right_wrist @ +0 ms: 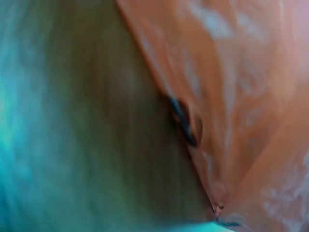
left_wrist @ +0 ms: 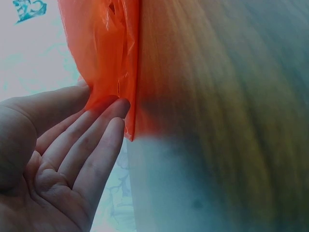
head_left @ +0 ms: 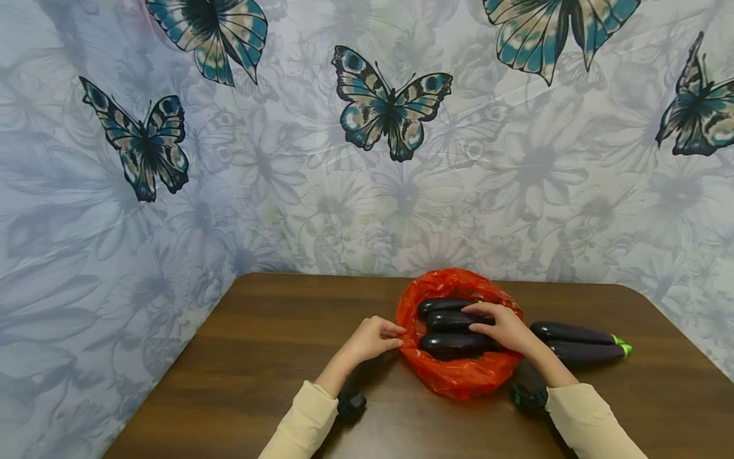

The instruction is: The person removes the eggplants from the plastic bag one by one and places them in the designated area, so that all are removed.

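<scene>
A red plastic bag [head_left: 464,376] sits on the table with its mouth spread wide and its rim rolled. Inside lie three dark purple eggplants [head_left: 453,345], side by side. My right hand [head_left: 504,326] reaches over the bag's right side, thumb and fingers around the right end of the middle eggplant [head_left: 450,320]. At the left rim, my left hand [head_left: 371,338] pinches the bag's edge. The left wrist view shows the red plastic [left_wrist: 108,53] between the thumb and fingers. In the right wrist view only blurred bag plastic [right_wrist: 231,96] and table appear; the hand is out of sight.
Two more eggplants [head_left: 582,352] with green stem ends lie on the brown wooden table [head_left: 275,338], right of the bag. Behind the table's far edge stands a wall covering [head_left: 401,210] with flowers and butterflies. Small black devices [head_left: 351,405] sit under both wrists.
</scene>
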`<state>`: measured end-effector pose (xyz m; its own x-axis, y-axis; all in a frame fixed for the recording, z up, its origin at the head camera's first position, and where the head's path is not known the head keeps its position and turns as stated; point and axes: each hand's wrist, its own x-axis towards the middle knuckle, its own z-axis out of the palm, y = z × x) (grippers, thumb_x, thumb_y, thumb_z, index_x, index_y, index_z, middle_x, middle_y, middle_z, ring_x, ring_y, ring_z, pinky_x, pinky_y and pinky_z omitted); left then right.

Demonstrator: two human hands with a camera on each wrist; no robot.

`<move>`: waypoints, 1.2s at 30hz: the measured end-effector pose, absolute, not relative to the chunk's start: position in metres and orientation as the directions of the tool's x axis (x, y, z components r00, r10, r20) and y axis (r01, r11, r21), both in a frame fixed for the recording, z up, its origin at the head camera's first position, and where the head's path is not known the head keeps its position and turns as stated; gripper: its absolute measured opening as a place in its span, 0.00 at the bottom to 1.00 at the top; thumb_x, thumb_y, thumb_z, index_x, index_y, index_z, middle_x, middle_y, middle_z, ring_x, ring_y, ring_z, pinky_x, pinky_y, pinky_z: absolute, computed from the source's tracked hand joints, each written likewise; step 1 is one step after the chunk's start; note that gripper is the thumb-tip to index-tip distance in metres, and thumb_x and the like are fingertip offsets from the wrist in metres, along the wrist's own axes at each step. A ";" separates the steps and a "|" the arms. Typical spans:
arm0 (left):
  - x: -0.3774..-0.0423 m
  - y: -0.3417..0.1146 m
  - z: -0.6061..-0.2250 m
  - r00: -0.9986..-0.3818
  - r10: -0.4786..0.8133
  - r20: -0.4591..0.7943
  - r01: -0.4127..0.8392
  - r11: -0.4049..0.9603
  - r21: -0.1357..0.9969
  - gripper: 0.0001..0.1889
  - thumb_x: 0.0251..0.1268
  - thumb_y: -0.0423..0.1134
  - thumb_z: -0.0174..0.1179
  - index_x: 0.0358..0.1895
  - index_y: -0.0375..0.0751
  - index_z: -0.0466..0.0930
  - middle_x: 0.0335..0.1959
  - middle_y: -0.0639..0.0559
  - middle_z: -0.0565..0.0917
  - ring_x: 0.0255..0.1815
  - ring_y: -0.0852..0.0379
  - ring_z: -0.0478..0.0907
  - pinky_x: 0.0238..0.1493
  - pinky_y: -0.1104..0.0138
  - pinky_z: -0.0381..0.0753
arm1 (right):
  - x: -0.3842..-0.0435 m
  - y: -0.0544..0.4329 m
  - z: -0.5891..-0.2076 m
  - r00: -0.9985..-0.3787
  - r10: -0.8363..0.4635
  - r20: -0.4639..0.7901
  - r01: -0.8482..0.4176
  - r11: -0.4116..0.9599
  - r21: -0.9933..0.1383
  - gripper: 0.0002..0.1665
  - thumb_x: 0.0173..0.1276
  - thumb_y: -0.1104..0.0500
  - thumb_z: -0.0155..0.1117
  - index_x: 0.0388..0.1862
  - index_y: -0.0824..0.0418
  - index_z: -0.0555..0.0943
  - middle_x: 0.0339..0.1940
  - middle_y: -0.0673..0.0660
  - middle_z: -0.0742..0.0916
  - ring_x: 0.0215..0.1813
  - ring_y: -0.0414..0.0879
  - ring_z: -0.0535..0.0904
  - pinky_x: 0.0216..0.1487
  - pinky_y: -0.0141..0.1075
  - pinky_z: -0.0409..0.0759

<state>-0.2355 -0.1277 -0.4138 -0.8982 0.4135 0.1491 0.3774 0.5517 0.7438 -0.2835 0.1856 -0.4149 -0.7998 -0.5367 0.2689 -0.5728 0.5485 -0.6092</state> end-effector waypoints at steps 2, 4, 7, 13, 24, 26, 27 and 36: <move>-0.236 -0.127 -0.413 -0.896 0.418 0.152 0.383 0.553 0.740 0.12 0.57 0.32 0.65 0.44 0.32 0.84 0.37 0.46 0.85 0.38 0.57 0.82 0.39 0.71 0.79 | -0.282 0.187 -0.413 -0.802 -0.523 0.290 -0.578 0.553 -0.600 0.20 0.62 0.60 0.66 0.53 0.63 0.79 0.53 0.65 0.79 0.52 0.61 0.76 0.50 0.55 0.73; -0.235 -0.127 -0.413 -0.894 0.420 0.157 0.389 0.553 0.737 0.12 0.57 0.32 0.65 0.44 0.32 0.84 0.37 0.46 0.85 0.38 0.58 0.82 0.40 0.71 0.78 | -0.281 0.186 -0.410 -0.796 -0.517 0.313 -0.591 0.553 -0.588 0.20 0.61 0.61 0.66 0.53 0.64 0.79 0.54 0.67 0.79 0.54 0.62 0.74 0.50 0.56 0.72; -0.236 -0.128 -0.413 -0.895 0.417 0.159 0.389 0.555 0.736 0.12 0.56 0.31 0.65 0.44 0.32 0.84 0.36 0.46 0.85 0.38 0.58 0.82 0.39 0.72 0.78 | -0.281 0.185 -0.405 -0.787 -0.512 0.346 -0.609 0.548 -0.574 0.21 0.61 0.61 0.67 0.53 0.63 0.79 0.54 0.67 0.79 0.55 0.62 0.73 0.50 0.56 0.72; -0.236 -0.127 -0.411 -0.893 0.419 0.165 0.395 0.552 0.734 0.12 0.56 0.31 0.66 0.43 0.31 0.84 0.36 0.45 0.85 0.37 0.57 0.83 0.38 0.72 0.78 | -0.276 0.187 -0.395 -0.787 -0.485 0.382 -0.614 0.552 -0.564 0.21 0.60 0.60 0.68 0.53 0.61 0.80 0.50 0.61 0.82 0.52 0.59 0.75 0.50 0.56 0.72; -0.234 -0.128 -0.415 -0.894 0.419 0.162 0.391 0.548 0.739 0.12 0.56 0.31 0.66 0.44 0.31 0.84 0.36 0.45 0.85 0.37 0.57 0.83 0.37 0.71 0.79 | -0.264 0.192 -0.391 -0.781 -0.482 0.397 -0.619 0.518 -0.590 0.22 0.60 0.61 0.67 0.55 0.63 0.80 0.52 0.62 0.81 0.53 0.60 0.75 0.49 0.57 0.72; -0.234 -0.129 -0.416 -0.891 0.424 0.165 0.396 0.545 0.739 0.12 0.56 0.31 0.66 0.44 0.31 0.84 0.36 0.45 0.85 0.37 0.57 0.83 0.37 0.71 0.79 | -0.262 0.192 -0.390 -0.772 -0.486 0.408 -0.631 0.515 -0.580 0.22 0.60 0.62 0.67 0.55 0.63 0.80 0.52 0.62 0.82 0.53 0.59 0.75 0.49 0.56 0.73; -0.234 -0.130 -0.416 -0.890 0.424 0.167 0.397 0.543 0.740 0.12 0.56 0.31 0.66 0.44 0.31 0.84 0.36 0.45 0.85 0.37 0.57 0.83 0.37 0.71 0.79 | -0.261 0.192 -0.389 -0.768 -0.489 0.414 -0.637 0.514 -0.575 0.22 0.60 0.62 0.67 0.55 0.63 0.80 0.52 0.61 0.82 0.53 0.58 0.75 0.49 0.55 0.73; -0.234 -0.129 -0.414 -0.890 0.425 0.165 0.397 0.544 0.739 0.12 0.57 0.30 0.65 0.44 0.31 0.84 0.36 0.45 0.85 0.37 0.57 0.82 0.36 0.72 0.78 | -0.251 0.200 -0.383 -0.751 -0.498 0.434 -0.660 0.529 -0.533 0.22 0.61 0.60 0.67 0.55 0.60 0.80 0.52 0.58 0.82 0.54 0.57 0.75 0.49 0.55 0.73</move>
